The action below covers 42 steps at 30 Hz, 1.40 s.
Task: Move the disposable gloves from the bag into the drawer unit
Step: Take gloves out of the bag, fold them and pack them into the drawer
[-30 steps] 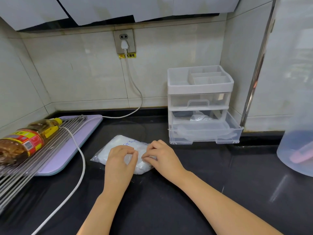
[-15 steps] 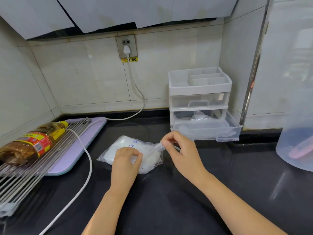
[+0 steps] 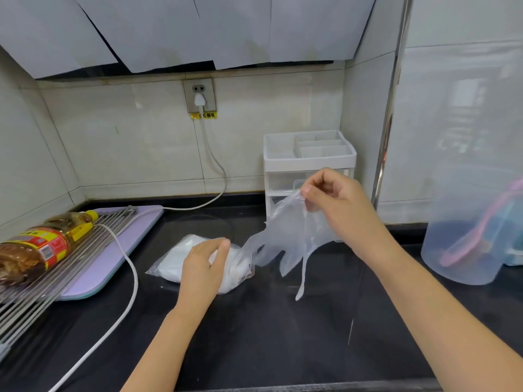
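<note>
Where the right hand (image 3: 336, 199) was half a second ago low at the mouth of the bag (image 3: 169, 264), pinching a scrap of film, it now sits raised toward 1 o'clock from the bag, in front of the drawer unit (image 3: 308, 162).

- Right hand: thumb and fingers pinched on one edge of a clear glove (image 3: 285, 233). The glove hangs stretched between hand and bag. Its lower end is still at the bag's mouth, and a thin finger dangles toward the table (image 3: 268, 335).
- Left hand (image 3: 202, 267): holds the bag down on the table as before, fingers curled over its mouth end.
- Bag: lies flat where it was, white stack of gloves inside.
- Drawer unit: at 1 o'clock from the bag, against the back wall. The lower drawer is mostly hidden behind glove and hand.

Surroundings:
- At 9 o'clock from the bag, an oil bottle (image 3: 36, 250) lies on a wire rack (image 3: 93, 239) over a purple board (image 3: 113, 264).
- A white cord (image 3: 127, 292) runs across the table between board and bag.
- At 3 o'clock, well apart, stands a translucent jug (image 3: 467, 244).
</note>
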Each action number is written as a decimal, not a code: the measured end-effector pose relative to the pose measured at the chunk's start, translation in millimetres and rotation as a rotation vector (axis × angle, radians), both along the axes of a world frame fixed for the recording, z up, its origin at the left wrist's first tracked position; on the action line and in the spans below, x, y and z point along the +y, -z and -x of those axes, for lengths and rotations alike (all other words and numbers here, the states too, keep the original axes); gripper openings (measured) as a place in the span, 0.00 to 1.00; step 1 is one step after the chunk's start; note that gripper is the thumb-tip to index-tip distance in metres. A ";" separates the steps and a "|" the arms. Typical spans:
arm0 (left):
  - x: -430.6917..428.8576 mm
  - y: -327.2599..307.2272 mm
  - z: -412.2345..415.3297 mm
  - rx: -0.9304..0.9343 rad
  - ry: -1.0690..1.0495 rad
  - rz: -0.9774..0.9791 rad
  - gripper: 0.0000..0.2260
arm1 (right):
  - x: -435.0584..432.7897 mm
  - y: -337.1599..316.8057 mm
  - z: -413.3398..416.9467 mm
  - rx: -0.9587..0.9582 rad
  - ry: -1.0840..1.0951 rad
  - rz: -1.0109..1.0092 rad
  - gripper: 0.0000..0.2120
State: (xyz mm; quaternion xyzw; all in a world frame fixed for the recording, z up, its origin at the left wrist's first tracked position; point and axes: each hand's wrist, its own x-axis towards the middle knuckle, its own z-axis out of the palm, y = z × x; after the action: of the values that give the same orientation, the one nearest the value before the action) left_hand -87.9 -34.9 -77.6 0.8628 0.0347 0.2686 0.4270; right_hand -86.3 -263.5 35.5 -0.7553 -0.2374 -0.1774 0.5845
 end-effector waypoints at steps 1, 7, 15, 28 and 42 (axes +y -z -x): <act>-10.3 -14.0 6.3 -0.002 0.059 0.110 0.10 | -2.5 -2.9 -1.4 0.017 0.002 0.044 0.06; -59.2 -62.6 21.7 0.145 0.495 0.078 0.17 | -10.3 -11.2 -8.2 0.065 -0.063 0.350 0.06; -67.2 -71.2 2.3 0.280 0.552 0.296 0.11 | -51.7 -3.2 -28.9 0.302 -0.132 0.221 0.15; -68.1 -125.0 -33.5 0.418 0.540 -0.163 0.07 | -69.9 -9.4 -61.1 0.291 -0.072 0.291 0.04; -74.3 -133.8 -79.1 -0.652 0.113 -0.595 0.05 | -88.1 -46.1 -85.4 -0.116 0.173 0.185 0.05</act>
State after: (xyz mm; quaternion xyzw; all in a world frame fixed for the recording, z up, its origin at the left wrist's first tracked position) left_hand -8.8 -109.1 56.2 0.8189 -0.2277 0.5010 0.1628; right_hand -0.9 -351.6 81.5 -0.8121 -0.2201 -0.2479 0.4802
